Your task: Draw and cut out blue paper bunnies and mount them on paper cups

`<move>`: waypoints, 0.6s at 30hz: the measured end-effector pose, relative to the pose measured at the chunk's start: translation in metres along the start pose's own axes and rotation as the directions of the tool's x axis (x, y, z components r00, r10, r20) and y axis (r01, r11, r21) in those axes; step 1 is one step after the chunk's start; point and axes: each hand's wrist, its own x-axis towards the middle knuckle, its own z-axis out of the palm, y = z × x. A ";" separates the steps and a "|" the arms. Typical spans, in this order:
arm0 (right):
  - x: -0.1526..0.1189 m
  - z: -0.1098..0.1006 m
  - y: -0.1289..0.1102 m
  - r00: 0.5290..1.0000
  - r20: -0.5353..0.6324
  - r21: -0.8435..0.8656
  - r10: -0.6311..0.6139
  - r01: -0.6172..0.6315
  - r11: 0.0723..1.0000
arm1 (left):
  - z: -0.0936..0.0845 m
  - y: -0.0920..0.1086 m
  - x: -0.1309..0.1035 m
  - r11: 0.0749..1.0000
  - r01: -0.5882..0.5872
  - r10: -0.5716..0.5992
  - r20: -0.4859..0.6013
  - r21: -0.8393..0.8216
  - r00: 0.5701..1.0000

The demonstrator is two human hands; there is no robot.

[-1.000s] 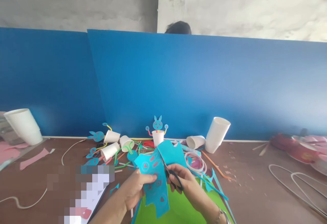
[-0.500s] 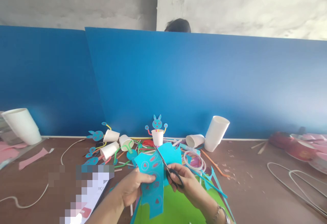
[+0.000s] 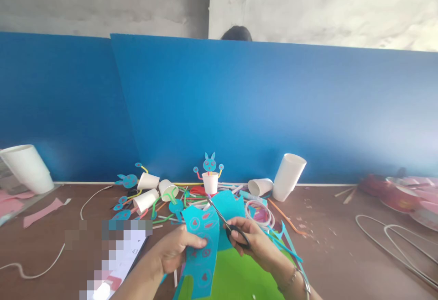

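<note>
Between thumb and fingers, my left hand grips a blue paper sheet with pink-red shapes and rings drawn on it. My right hand has its fingers in the black handles of a pair of scissors. The blades point up and left, at the sheet's upper right edge. Behind them lies another piece of blue paper. Green paper is spread beneath both hands. Straight ahead stands a white paper cup with a blue rabbit figure on straws.
White cups with blue rabbit cut-outs lie to the left. Cup stacks stand on both sides. A coil of pale tubing, straws and scraps are heaped behind my hands. A phone and cables are on the brown table. A blue partition closes the back.
The patterned blue sheet has tilted and dropped slightly at its lower end. My right hand with the scissors has shifted a little to the right.
</note>
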 end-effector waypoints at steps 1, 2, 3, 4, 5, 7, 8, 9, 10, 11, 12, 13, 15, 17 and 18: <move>0.000 -0.003 -0.001 1.000 -0.007 -0.008 0.013 -0.013 1.000 | -0.002 0.000 0.000 1.000 0.001 -0.001 0.017 0.011 1.000; 0.000 -0.005 -0.002 1.000 -0.009 -0.010 0.024 -0.024 1.000 | -0.003 0.000 0.001 1.000 0.002 -0.002 0.026 0.017 1.000; -0.001 -0.007 -0.003 1.000 -0.002 -0.006 0.027 -0.027 1.000 | -0.004 0.000 0.001 1.000 -0.003 0.003 0.014 0.017 1.000; -0.002 -0.008 -0.004 1.000 0.015 0.007 0.014 -0.014 1.000 | -0.003 0.000 0.002 1.000 -0.020 0.020 -0.026 0.007 0.999; -0.003 -0.008 -0.006 0.999 0.035 0.030 -0.014 0.013 0.999 | -0.002 0.000 0.004 0.998 -0.054 0.053 -0.080 -0.010 0.995; -0.004 -0.004 -0.007 0.995 0.064 0.087 -0.078 0.073 0.994 | 0.004 -0.001 0.006 0.984 -0.168 0.154 -0.186 -0.059 0.970; -0.005 0.000 -0.007 0.994 0.059 0.109 -0.096 0.089 0.990 | 0.007 -0.002 0.008 0.968 -0.235 0.212 -0.214 -0.088 0.953; -0.006 0.004 -0.007 0.995 0.041 0.125 -0.095 0.089 0.988 | 0.011 -0.004 0.010 0.949 -0.292 0.261 -0.230 -0.116 0.938; -0.006 0.009 -0.006 0.997 0.011 0.128 -0.078 0.076 0.989 | 0.015 -0.007 0.011 0.934 -0.329 0.290 -0.248 -0.136 0.924; -0.006 0.015 -0.004 0.998 -0.029 0.119 -0.058 0.061 0.991 | 0.018 -0.009 0.012 0.928 -0.340 0.293 -0.268 -0.151 0.918; -0.006 0.020 -0.002 0.997 -0.071 0.101 -0.032 0.039 0.994 | 0.021 -0.012 0.013 0.927 -0.342 0.285 -0.302 -0.154 0.910; -0.005 0.025 -0.001 0.992 -0.124 0.072 -0.015 0.024 0.997 | 0.023 -0.016 0.014 0.930 -0.338 0.274 -0.338 -0.147 0.900; -0.003 0.032 0.002 0.974 -0.226 0.004 -0.026 0.028 1.000 | 0.026 -0.024 0.016 0.935 -0.334 0.266 -0.388 -0.117 0.882; -0.001 0.035 0.003 0.957 -0.280 -0.050 -0.076 0.065 0.997 | 0.026 -0.033 0.019 0.946 -0.315 0.268 -0.366 -0.074 0.891; 0.000 0.036 0.002 0.953 -0.283 -0.063 -0.105 0.091 0.994 | 0.026 -0.038 0.020 0.954 -0.295 0.263 -0.333 -0.049 0.906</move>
